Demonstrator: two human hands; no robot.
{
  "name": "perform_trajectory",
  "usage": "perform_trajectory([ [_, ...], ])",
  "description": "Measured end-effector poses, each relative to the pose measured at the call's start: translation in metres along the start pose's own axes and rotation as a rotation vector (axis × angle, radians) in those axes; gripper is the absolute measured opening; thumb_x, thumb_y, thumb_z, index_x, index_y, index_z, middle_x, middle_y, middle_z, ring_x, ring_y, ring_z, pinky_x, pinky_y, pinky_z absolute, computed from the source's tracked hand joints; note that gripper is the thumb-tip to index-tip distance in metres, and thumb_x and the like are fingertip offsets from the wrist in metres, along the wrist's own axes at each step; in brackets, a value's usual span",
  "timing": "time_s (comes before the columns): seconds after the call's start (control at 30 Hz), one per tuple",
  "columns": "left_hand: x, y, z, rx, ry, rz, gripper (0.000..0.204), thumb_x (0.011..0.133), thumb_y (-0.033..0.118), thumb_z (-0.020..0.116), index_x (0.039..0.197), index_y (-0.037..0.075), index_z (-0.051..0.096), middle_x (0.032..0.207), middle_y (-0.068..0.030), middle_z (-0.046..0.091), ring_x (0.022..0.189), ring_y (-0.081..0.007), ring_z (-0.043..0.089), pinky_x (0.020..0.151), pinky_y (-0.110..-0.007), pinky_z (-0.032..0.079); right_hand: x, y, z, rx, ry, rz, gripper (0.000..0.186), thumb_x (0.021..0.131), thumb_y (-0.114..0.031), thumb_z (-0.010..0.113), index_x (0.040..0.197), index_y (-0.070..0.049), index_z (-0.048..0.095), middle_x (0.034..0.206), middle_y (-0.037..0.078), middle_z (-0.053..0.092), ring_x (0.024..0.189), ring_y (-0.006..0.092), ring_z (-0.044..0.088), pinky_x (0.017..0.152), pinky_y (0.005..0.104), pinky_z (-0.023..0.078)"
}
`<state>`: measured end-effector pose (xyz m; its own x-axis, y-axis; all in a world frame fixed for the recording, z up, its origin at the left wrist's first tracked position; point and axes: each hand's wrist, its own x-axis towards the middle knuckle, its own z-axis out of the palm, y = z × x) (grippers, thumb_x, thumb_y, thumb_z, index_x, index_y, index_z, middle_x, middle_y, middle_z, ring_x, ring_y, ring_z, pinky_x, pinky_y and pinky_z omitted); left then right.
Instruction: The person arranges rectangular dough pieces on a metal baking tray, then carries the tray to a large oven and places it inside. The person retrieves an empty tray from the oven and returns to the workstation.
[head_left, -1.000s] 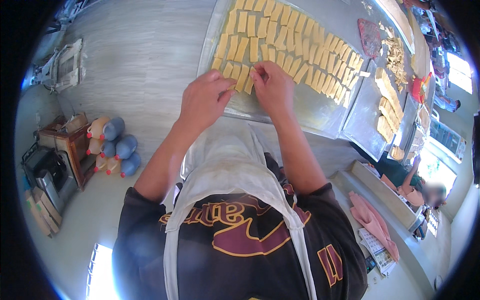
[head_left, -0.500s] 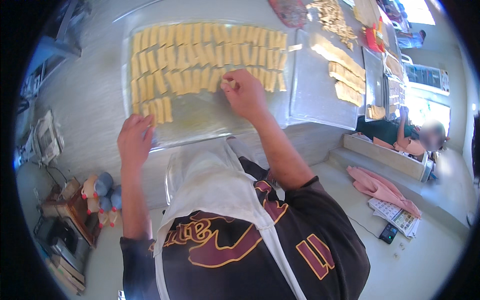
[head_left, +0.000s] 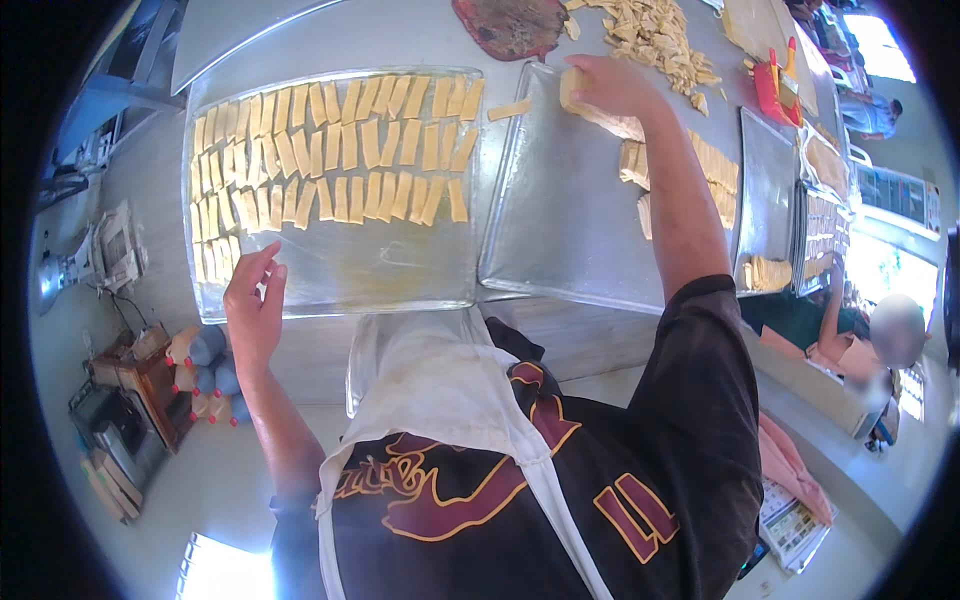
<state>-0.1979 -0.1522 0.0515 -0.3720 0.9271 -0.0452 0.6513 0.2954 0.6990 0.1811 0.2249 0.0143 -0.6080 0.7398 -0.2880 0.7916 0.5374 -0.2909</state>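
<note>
Rows of thin pale-yellow dough strips (head_left: 345, 198) lie on a metal tray (head_left: 370, 270) in front of me. My left hand (head_left: 256, 300) hovers at the tray's near left edge, beside a short row of strips, its fingers apart and holding nothing. Over a second metal tray (head_left: 560, 230) to the right, my right hand (head_left: 612, 88) grips the left end of a row of stacked dough strips (head_left: 622, 124). Part of that row is hidden under my hand and forearm. More stacked strips (head_left: 712, 165) lie beyond my forearm. One loose strip (head_left: 510, 110) bridges the gap between the trays.
A heap of dough pieces (head_left: 650, 40) and a reddish, dark-stained round item (head_left: 510, 25) lie at the back of the table. A red container (head_left: 778, 92) stands to the right. Further right, another person (head_left: 840, 335) works by more trays (head_left: 825, 225).
My right hand has moved from the front tray's strips to the stacked strips on the right tray. My left hand has drawn slightly away from the short row. The view has shifted right.
</note>
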Motion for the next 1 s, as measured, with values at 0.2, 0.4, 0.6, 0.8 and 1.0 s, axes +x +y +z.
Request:
perform_trajectory([
  [0.2, -0.016, 0.056, 0.031, 0.006, -0.028, -0.17, 0.029, 0.087, 0.006, 0.06, 0.116, 0.005, 0.065, 0.09, -0.0032, 0.061, 0.075, -0.0094, 0.053, 0.055, -0.024, 0.036, 0.01, 0.032, -0.02, 0.096, -0.164, -0.155, 0.053, 0.07, -0.031, 0.076, 0.119, -0.018, 0.06, 0.115, 0.011, 0.064, 0.107, 0.0305, 0.059, 0.092, 0.0401, 0.045],
  [0.4, -0.037, 0.065, 0.035, 0.04, 0.035, -0.198, 0.031, 0.086, 0.007, 0.062, 0.117, 0.006, 0.064, 0.097, -0.0045, 0.064, 0.079, -0.0109, 0.057, 0.057, -0.023, 0.039, 0.0, 0.031, -0.015, -0.008, -0.145, -0.253, 0.046, 0.07, -0.024, 0.076, 0.112, -0.013, 0.061, 0.109, 0.009, 0.065, 0.103, 0.0272, 0.06, 0.09, 0.0391, 0.045],
  [0.6, -0.051, 0.072, 0.042, 0.048, 0.017, -0.204, 0.033, 0.086, 0.009, 0.064, 0.119, 0.007, 0.064, 0.104, -0.0063, 0.066, 0.087, -0.0125, 0.061, 0.065, -0.025, 0.045, -0.007, 0.025, -0.017, 0.01, -0.149, -0.352, 0.044, 0.07, -0.019, 0.076, 0.111, -0.013, 0.061, 0.106, 0.008, 0.067, 0.101, 0.0274, 0.061, 0.089, 0.0395, 0.046],
  [0.8, -0.056, 0.084, 0.047, -0.065, 0.014, -0.221, 0.033, 0.086, 0.009, 0.064, 0.119, 0.007, 0.063, 0.107, -0.0072, 0.065, 0.092, -0.0134, 0.061, 0.07, -0.026, 0.046, -0.028, -0.013, -0.04, 0.306, -0.174, -0.422, 0.042, 0.072, -0.01, 0.074, 0.111, -0.008, 0.06, 0.104, 0.008, 0.064, 0.102, 0.0216, 0.059, 0.089, 0.0351, 0.046],
  [1.0, -0.055, 0.098, 0.046, -0.113, -0.005, 0.023, 0.037, 0.085, 0.009, 0.067, 0.122, 0.007, 0.062, 0.12, -0.0084, 0.061, 0.107, -0.0183, 0.058, 0.081, -0.031, 0.048, -0.075, -0.107, -0.051, 0.44, -0.06, -0.579, 0.044, 0.072, -0.01, 0.076, 0.112, -0.005, 0.059, 0.1, 0.008, 0.065, 0.091, 0.0205, 0.061, 0.081, 0.0332, 0.048],
])
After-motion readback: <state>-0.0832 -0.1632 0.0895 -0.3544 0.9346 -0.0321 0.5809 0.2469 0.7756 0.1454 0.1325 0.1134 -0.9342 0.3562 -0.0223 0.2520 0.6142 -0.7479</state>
